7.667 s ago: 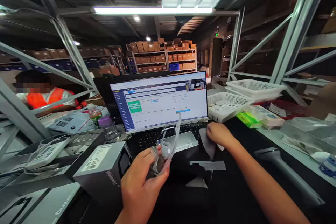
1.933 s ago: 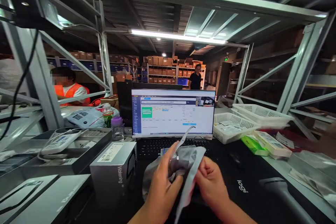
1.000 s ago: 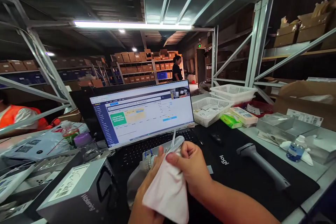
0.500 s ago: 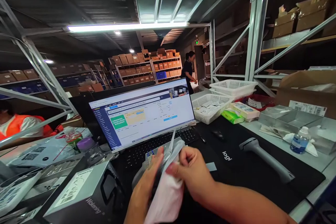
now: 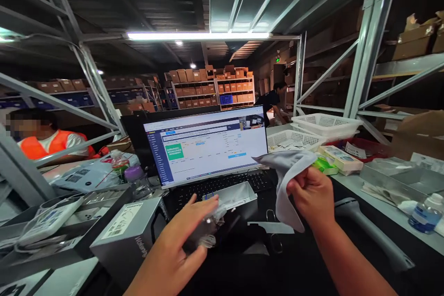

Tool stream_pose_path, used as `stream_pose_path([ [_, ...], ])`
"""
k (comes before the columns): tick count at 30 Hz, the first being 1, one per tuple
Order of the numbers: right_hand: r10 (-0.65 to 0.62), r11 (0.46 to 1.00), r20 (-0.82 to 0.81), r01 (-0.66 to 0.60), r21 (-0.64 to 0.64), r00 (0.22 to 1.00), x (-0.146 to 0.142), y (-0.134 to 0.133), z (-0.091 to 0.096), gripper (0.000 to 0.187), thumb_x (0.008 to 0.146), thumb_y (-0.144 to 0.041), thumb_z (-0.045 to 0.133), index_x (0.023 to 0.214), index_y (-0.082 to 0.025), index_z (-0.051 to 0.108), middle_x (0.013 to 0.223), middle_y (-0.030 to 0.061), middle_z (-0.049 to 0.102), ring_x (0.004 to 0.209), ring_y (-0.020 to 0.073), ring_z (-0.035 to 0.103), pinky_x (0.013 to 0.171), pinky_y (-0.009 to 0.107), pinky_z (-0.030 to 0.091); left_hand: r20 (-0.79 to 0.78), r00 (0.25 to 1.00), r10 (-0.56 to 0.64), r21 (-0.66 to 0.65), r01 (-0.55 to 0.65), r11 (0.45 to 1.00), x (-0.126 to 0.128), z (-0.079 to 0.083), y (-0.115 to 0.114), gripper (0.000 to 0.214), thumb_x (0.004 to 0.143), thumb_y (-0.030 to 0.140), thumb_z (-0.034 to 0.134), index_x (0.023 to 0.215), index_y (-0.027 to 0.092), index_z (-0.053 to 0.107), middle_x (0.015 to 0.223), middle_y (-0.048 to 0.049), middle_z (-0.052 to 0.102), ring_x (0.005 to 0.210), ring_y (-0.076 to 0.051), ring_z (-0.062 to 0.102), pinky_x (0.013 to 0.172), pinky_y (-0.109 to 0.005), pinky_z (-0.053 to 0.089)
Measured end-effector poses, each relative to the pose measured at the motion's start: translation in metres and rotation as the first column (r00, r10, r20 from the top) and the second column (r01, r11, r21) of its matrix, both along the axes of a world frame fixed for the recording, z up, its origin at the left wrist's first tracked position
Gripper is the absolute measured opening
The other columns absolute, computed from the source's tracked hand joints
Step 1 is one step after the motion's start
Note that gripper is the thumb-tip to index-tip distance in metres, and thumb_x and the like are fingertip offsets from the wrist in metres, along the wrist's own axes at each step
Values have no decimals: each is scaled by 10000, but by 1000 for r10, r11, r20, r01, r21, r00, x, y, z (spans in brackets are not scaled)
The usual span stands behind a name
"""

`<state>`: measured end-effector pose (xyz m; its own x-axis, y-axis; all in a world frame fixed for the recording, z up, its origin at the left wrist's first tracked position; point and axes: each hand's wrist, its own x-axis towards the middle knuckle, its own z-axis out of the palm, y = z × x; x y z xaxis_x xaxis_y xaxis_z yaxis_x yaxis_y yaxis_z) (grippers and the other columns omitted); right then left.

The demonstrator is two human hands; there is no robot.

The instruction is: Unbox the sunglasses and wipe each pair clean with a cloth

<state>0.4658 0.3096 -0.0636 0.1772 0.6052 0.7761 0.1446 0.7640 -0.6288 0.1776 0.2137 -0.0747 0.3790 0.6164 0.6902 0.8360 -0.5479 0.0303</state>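
A pale grey cloth hangs from my right hand, whose fingers are closed around its edge in front of the monitor's right corner. My left hand is over the desk with thumb and fingers apart. Beside its fingertips lie some crumpled clear plastic and a small coiled item, too blurred to name. Just beyond, an open light grey box sits before the keyboard. A pale flat strip and small metal loops rest on the black mat between my hands.
The monitor stands ahead. To the left are a grey box with printed lettering and a purple-capped bottle. A barcode scanner, blue liquid bottle and white baskets are at right. Two people are beyond the rack.
My right hand has pulled the cloth away to the right and lifted it. My left hand has opened away from the cloth. The view has turned left.
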Motion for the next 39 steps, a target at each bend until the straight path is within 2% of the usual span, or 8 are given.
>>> stream_pose_path([
  [3,221,972,274,-233,13,936,-17,-7,-3,493,784,-417,759,493,-215,416,525,-21,472,561,148,424,554,283,319,-43,994,-99,-5,98,995,13,0,2,693,733,78,489,1385,312,520,1307,17,685,1234,-231,629,1073,-434,491],
  [6,524,846,511,-486,-218,682,-31,-12,-5,439,830,-382,750,553,-203,459,587,-30,516,609,140,450,595,265,337,70,996,-55,70,51,996,22,-2,7,542,711,94,531,1212,266,646,1136,11,763,1061,-221,727,1020,-416,547],
  [11,775,632,423,-574,-520,470,-24,-10,-2,408,794,-272,770,587,-199,426,606,-62,486,592,109,438,578,224,338,202,978,-45,185,7,983,23,-4,8,400,695,117,621,1071,226,703,996,-18,788,930,-206,755,944,-367,605],
  [14,726,688,447,-541,-484,523,-32,-17,-5,397,809,-212,719,588,-203,389,601,-64,470,586,106,412,564,220,309,146,987,-69,251,31,967,29,-5,7,343,733,115,631,1057,209,694,942,-20,783,825,-172,747,969,-409,592],
  [19,323,946,630,-219,-239,706,-68,-41,-23,347,740,-75,640,577,-200,360,545,-70,364,523,101,285,528,255,188,37,992,-121,315,103,944,43,-9,9,239,864,60,517,950,195,694,807,-10,758,728,-138,727,964,-420,586],
  [27,722,682,581,-524,-510,376,-21,-19,-1,517,796,-339,783,598,-210,324,566,-84,334,553,94,287,522,230,238,185,971,-153,169,122,978,28,-3,6,366,680,90,622,1004,239,702,900,33,775,778,-134,733,1012,-440,550],
  [35,408,913,583,-303,-273,703,-67,-49,-30,450,767,-112,694,581,-197,294,549,-81,358,526,81,292,514,238,208,89,985,-151,199,131,971,34,-7,3,214,756,70,571,873,203,691,774,19,744,704,-138,718,984,-451,566],
  [39,618,785,556,-388,-484,557,-49,-41,-19,497,759,-255,793,599,-204,326,572,-81,373,559,92,297,512,233,216,125,976,-176,156,156,975,33,-6,1,288,700,96,628,944,228,708,825,26,767,707,-143,726,1012,-473,547],
])
